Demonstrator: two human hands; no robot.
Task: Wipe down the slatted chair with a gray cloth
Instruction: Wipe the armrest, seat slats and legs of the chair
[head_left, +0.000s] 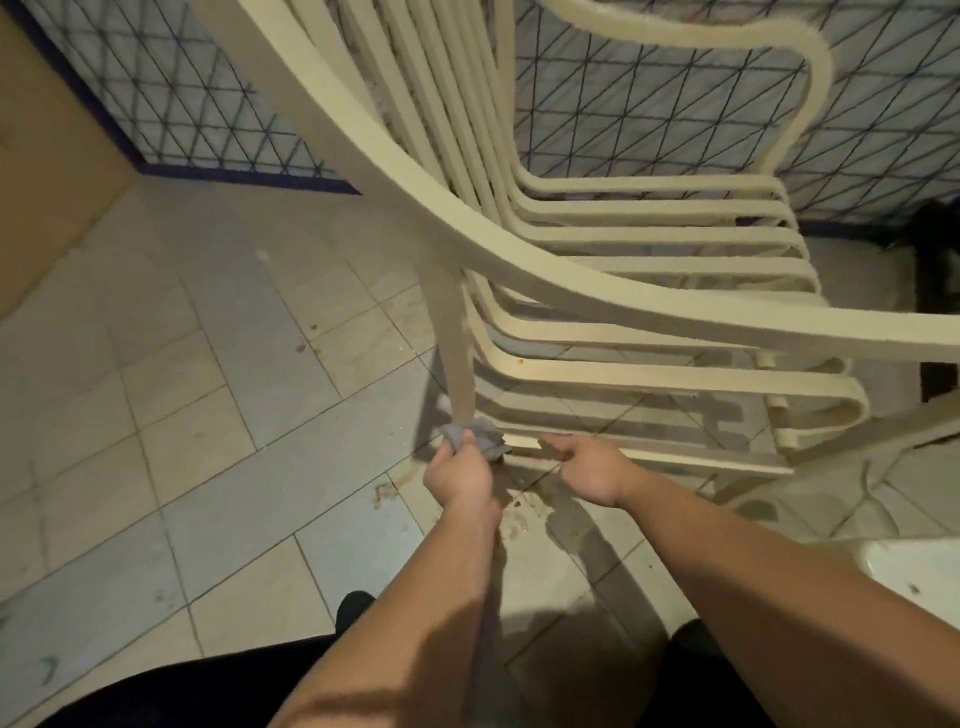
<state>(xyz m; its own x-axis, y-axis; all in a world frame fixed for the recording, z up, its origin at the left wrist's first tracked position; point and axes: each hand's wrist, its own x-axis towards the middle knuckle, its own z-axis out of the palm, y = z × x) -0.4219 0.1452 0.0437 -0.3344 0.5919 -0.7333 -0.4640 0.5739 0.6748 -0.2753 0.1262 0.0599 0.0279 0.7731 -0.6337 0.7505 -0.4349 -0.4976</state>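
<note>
gripping a bunched gray cloth (475, 435) in curled fingers, the left hand (460, 475) presses it against the foot of the cream leg (456, 358) of the slatted chair (649, 317), right where that leg meets the lowest rail (675, 454). the cloth sits low, close to the floor, with part of it sticking out above the knuckles and part tucked against the rail's end. the right hand (589, 470) is beside it, just to the right, fingers loosely extended with the fingertips touching that same bottom rail; it has hold of nothing. the two hands are near each other but apart. the chair fills the upper and right part of the view, its long curved armrest (519, 249) sweeping across and the seat slats (665, 213) bending behind it. it stands on a pale tiled floor (208, 415) marked with brownish stains (387, 491) near the hands. behind the chair is a quilted surface with a dark diamond pattern (649, 104), and a brown panel (47, 166) shows at the far left. a white object's edge (914, 566) sits at lower right.
</note>
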